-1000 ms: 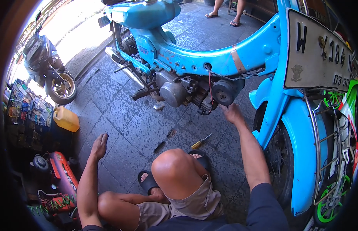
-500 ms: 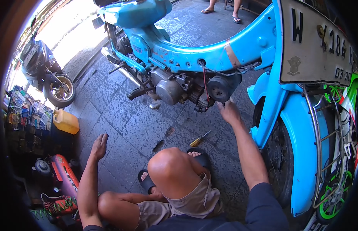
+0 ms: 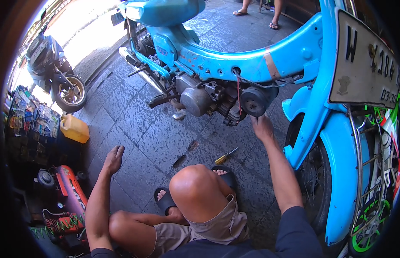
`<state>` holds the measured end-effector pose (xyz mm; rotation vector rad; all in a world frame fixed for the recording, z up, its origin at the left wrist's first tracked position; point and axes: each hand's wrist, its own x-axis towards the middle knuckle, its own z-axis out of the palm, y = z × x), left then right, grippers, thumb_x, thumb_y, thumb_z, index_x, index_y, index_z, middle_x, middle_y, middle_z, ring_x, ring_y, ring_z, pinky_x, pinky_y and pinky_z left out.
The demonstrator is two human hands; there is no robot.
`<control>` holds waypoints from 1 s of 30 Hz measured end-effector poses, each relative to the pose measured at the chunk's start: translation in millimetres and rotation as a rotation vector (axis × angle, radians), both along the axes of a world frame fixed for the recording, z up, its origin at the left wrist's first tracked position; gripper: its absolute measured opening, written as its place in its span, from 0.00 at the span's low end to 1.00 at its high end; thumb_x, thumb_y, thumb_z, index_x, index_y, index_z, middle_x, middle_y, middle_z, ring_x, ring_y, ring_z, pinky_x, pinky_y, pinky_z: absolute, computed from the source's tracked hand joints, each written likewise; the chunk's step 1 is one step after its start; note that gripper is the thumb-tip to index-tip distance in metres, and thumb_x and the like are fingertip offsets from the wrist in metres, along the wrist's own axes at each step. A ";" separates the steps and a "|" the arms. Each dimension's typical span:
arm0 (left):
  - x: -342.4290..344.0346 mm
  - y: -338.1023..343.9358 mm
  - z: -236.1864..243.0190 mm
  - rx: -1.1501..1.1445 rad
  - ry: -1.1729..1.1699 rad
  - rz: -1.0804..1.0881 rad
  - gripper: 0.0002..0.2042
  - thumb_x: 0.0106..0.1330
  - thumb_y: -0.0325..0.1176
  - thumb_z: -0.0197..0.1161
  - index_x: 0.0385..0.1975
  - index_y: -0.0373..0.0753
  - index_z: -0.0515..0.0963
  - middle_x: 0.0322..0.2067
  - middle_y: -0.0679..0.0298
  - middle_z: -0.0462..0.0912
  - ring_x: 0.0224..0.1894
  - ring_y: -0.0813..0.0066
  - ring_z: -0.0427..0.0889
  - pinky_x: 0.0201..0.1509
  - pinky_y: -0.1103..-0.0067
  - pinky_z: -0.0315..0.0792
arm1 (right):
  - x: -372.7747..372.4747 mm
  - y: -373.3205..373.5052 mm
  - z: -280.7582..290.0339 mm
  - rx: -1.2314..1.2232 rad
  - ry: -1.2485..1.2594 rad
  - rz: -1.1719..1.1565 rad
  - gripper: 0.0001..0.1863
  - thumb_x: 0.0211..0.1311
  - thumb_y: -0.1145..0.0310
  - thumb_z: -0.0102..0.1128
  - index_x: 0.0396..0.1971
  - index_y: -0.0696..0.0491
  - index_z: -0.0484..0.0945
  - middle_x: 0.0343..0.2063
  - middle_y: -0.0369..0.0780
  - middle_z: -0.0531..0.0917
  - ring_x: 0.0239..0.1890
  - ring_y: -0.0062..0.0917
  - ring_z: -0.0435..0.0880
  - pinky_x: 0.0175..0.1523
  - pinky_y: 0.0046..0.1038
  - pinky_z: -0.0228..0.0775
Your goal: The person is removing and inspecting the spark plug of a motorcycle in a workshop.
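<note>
A blue step-through motorbike point(image 3: 221, 62) stands across the view in front of me, its engine point(image 3: 195, 101) bare below the frame. My right hand point(image 3: 263, 129) reaches up to the lower edge of a round black air filter housing point(image 3: 254, 101) hanging under the frame. Its fingers are drawn together there, and whatever they grip is hidden. A thin red wire point(image 3: 239, 92) runs down beside the housing. My left hand point(image 3: 114, 160) hangs in the air over the floor, empty, its fingers stretched out. A yellow-handled screwdriver point(image 3: 223, 158) lies on the tiles by my sandal.
A red air compressor point(image 3: 72, 185) and a yellow jerrycan point(image 3: 74, 128) stand at left, near a cluttered box point(image 3: 32, 120). Another motorbike point(image 3: 58, 73) is parked behind them. The blue front fender point(image 3: 344, 172) and a green-wheeled bike point(image 3: 372, 228) are at right. A person's feet point(image 3: 274, 26) show beyond.
The view has shifted slightly, so the motorbike appears farther right. My right hand remains at the black housing's lower edge, its fingers now closer together. My left hand stays raised and empty.
</note>
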<state>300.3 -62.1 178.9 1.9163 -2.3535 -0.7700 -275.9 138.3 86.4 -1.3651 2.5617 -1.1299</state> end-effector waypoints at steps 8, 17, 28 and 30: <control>-12.0 3.9 4.1 -0.062 0.067 -0.075 0.26 0.74 0.50 0.46 0.50 0.30 0.75 0.49 0.40 0.78 0.56 0.45 0.74 0.59 0.63 0.67 | -17.5 -7.3 -12.5 -0.128 -0.212 0.094 0.23 0.66 0.51 0.53 0.45 0.58 0.78 0.36 0.54 0.84 0.43 0.55 0.82 0.45 0.45 0.73; -1.6 9.1 -1.1 -0.078 0.009 -0.072 0.26 0.74 0.51 0.46 0.51 0.30 0.76 0.53 0.41 0.76 0.59 0.47 0.72 0.64 0.64 0.65 | 8.8 -5.2 23.8 0.355 0.106 0.165 0.18 0.69 0.60 0.51 0.47 0.59 0.76 0.39 0.57 0.81 0.42 0.58 0.78 0.44 0.53 0.68; 3.8 15.1 6.8 -0.037 0.074 -0.072 0.26 0.75 0.50 0.45 0.54 0.30 0.74 0.55 0.44 0.75 0.60 0.48 0.71 0.65 0.65 0.64 | -56.1 -10.5 -29.9 0.070 -0.160 0.268 0.22 0.69 0.56 0.54 0.51 0.58 0.76 0.49 0.47 0.81 0.56 0.40 0.76 0.64 0.37 0.62; 7.5 18.6 11.8 -0.062 0.073 -0.074 0.26 0.74 0.50 0.45 0.53 0.32 0.75 0.54 0.43 0.75 0.60 0.49 0.71 0.64 0.65 0.64 | -49.2 -16.2 -37.7 -0.004 -0.040 0.249 0.22 0.68 0.52 0.54 0.47 0.57 0.77 0.40 0.44 0.82 0.45 0.34 0.82 0.50 0.37 0.73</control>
